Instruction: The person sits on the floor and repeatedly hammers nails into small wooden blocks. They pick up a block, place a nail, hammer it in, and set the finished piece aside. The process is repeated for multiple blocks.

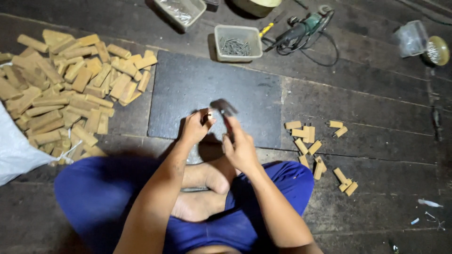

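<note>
I sit cross-legged on a dark plank floor. My left hand pinches a small dark piece, seemingly a small wooden block with a nail, over a dark rectangular mat. My right hand grips the handle of a hammer, whose blurred head hangs just above the left hand's fingertips. What exactly the left fingers hold is too small to tell.
A big heap of tan wooden blocks lies at the left beside a white sack. Several finished blocks lie scattered at the right. A tub of nails, a power tool and plastic containers stand at the back.
</note>
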